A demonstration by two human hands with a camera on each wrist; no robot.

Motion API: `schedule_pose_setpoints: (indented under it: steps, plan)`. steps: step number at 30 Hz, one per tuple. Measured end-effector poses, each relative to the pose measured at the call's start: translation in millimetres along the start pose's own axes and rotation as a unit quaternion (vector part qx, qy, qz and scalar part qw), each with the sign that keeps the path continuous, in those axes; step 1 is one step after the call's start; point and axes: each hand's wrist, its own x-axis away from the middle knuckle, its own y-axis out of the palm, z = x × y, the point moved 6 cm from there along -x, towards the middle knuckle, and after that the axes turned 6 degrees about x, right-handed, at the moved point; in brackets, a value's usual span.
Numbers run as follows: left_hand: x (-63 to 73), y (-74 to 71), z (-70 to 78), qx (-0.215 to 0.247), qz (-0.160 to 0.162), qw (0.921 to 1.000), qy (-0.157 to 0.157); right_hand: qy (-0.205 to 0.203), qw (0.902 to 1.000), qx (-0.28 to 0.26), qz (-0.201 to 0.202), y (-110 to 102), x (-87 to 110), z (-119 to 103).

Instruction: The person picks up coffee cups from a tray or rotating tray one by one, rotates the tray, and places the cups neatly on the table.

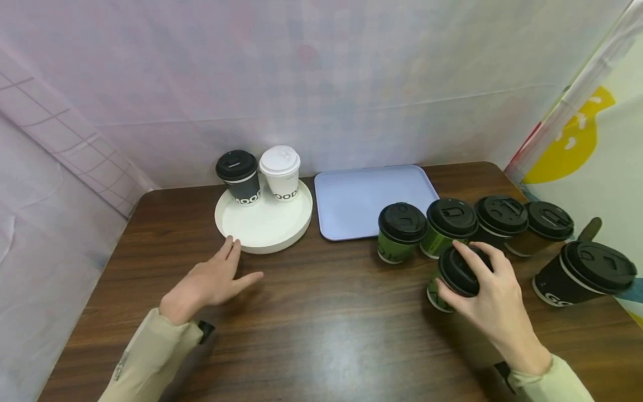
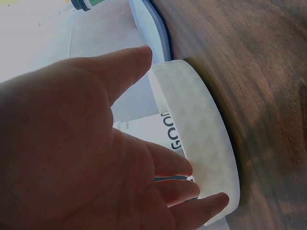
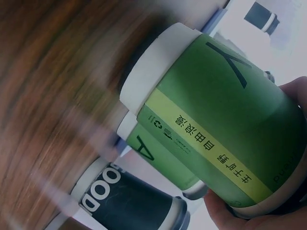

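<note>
Green cup (image 1: 436, 293) with a black lid (image 1: 459, 272) is the thing in work now; it is at the near side of a group of cups, on the right part of the table (image 1: 321, 340). The right hand (image 1: 489, 301) holds it from above, with the thumb on one side of the lid and the fingers on the other, so the grip is closed around the top. Whether the base touches the table, I cannot tell surely. I judge that the step in hand is grasping this cup. Any next move with it calls, in my opinion, for a steady upright lift, because the neighbours are close and a sideways push could knock them.

Just behind it are a second green cup (image 1: 435, 242) and, to the left of that one, a third green cup (image 1: 394, 249) near the corner of the blue tray (image 1: 346, 204). Farther to the right are two more lidded cups (image 1: 502, 215) and a bigger black cup (image 1: 560, 282).

On the far left, a white round tray (image 1: 273, 245) bears one black cup (image 1: 244, 188) and one white cup (image 1: 282, 183). The left hand (image 1: 206, 282) has straight fingers and a thumb spread wide; it holds nothing, and its fingertips are at the rim of the round tray, which it perhaps steadies.
</note>
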Motion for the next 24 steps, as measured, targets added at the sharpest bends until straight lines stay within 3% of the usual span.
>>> schedule_pose_setpoints:
  steps: [24]
  plan:
    - [-1.2, 0.7, 0.5, -0.008, -0.004, 0.9999, -0.006, 0.030, 0.9988, 0.037, 0.007, -10.4, 1.4, 25.8]
